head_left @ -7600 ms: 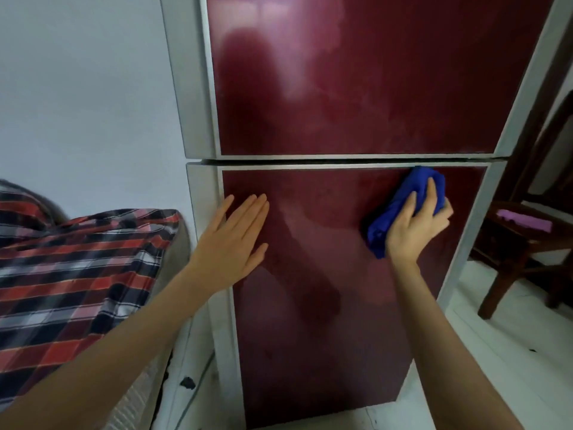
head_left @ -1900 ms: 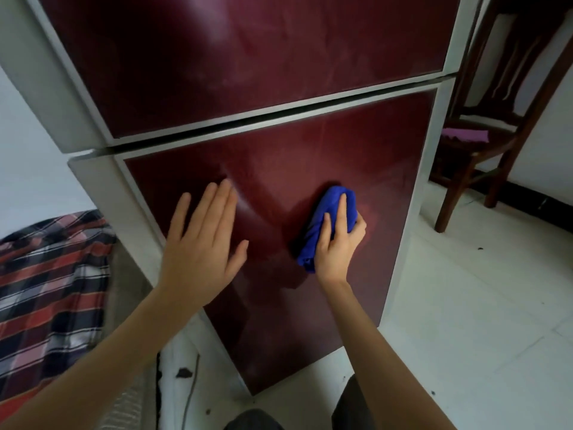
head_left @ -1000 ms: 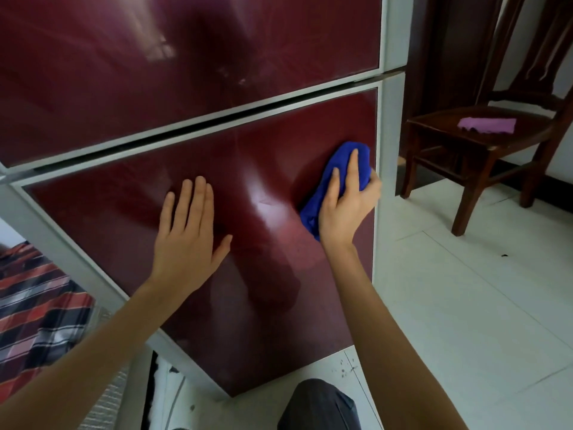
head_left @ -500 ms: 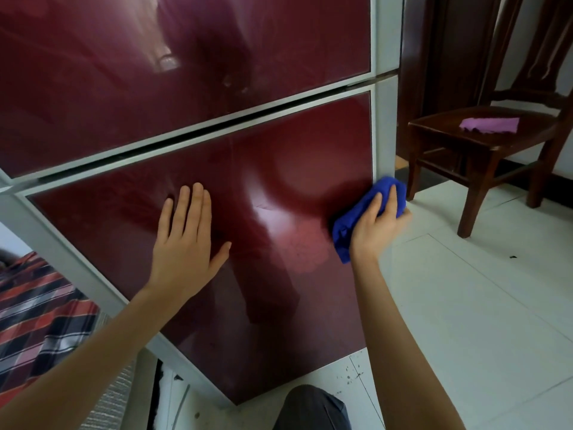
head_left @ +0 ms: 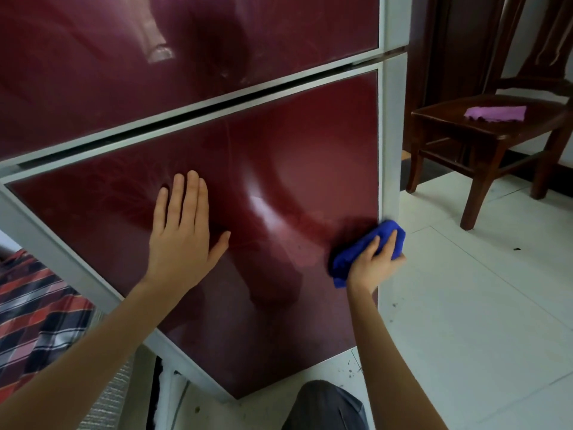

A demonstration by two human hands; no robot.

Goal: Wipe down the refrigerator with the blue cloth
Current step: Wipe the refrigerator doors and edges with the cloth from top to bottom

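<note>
Right hand (head_left: 373,266) grips bunched blue cloth (head_left: 366,251), fingers curl over it, press it on lower door of glossy dark-red refrigerator (head_left: 279,187), at right edge by grey frame strip. Cloth long axis slants, upper right to lower left. Unwiped panel lies left and below. Left hand (head_left: 183,231) flat, open, braces door centre-left, holds nothing.

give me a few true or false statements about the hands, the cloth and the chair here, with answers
1. The right hand presses the blue cloth near the lower door's right edge. True.
2. The left hand holds a second cloth. False: it lies flat and empty on the lower door.
3. A pink cloth lies on the wooden chair. True.
4. The upper door is swung open. False: both doors are closed.
</note>
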